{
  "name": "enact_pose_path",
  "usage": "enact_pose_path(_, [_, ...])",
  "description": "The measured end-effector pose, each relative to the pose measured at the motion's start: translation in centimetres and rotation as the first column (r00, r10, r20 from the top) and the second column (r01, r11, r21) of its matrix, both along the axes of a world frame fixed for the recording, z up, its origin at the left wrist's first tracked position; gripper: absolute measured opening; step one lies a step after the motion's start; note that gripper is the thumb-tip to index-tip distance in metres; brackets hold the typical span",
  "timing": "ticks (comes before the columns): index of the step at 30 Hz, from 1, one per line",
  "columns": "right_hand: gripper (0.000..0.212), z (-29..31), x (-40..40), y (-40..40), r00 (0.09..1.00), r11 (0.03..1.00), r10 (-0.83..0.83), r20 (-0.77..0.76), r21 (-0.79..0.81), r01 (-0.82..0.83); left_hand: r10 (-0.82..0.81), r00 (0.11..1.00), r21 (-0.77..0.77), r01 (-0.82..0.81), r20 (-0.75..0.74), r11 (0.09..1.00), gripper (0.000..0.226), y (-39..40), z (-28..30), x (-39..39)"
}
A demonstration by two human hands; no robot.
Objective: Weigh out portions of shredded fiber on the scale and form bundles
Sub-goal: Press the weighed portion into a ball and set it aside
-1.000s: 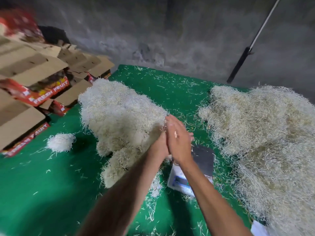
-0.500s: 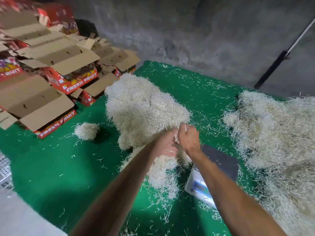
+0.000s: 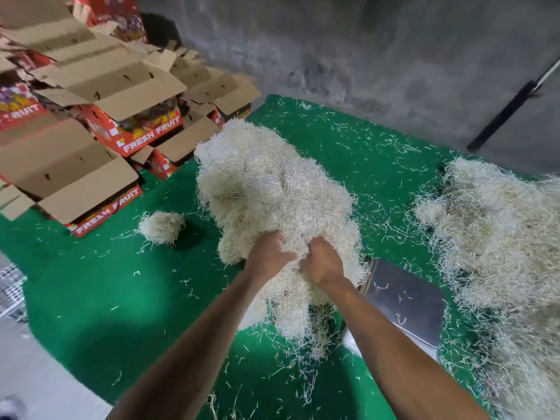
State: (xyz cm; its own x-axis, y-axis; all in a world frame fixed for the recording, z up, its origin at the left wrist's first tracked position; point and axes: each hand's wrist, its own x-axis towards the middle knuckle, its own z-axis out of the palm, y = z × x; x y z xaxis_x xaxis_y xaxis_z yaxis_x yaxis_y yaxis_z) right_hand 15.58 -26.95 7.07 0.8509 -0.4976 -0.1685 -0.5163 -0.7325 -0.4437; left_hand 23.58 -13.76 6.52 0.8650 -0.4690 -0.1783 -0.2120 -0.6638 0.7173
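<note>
With both the left hand (image 3: 268, 256) and right hand (image 3: 322, 263) curling their fingers into the pale shredded-fiber heap (image 3: 272, 195) at frame centre, loose strands could shed onto the steel scale pan (image 3: 406, 301) and skew the weight.

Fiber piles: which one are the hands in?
The middle pile; left hand and right hand grip it. The right pile and small clump lie untouched.
</note>
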Motion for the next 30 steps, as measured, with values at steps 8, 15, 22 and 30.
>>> enact_pose_path(8, [0.016, 4.8, -4.9, -5.1, 0.878, 0.977, -0.196, 0.437, 0.162, 0.137, -0.184, 0.95, -0.177, 0.232, 0.251, 0.957, 0.036, -5.2, 4.9, -4.8])
enact_pose_path(15, [0.038, 4.7, -14.9, -12.8, 0.81, 0.925, -0.379, 0.447, 0.157, 0.346, -0.364, 0.915, -0.298, 0.4, 0.172, 0.867, 0.052, -14.3, 5.0, -12.2])
enact_pose_path(22, [0.075, 2.6, -24.7, -20.0, 0.787, 0.843, -0.537, 0.303, 0.154, 0.515, -0.555, 0.825, -0.176, 0.565, 0.103, 0.806, 0.072, -23.6, 3.3, -18.8])
enact_pose_path(30, [0.081, -2.4, -27.1, -27.7, 0.775, 0.804, -0.595, 0.212, 0.185, 0.566, -0.631, 0.775, -0.111, 0.63, 0.028, 0.769, 0.083, -33.2, -1.3, -21.4])
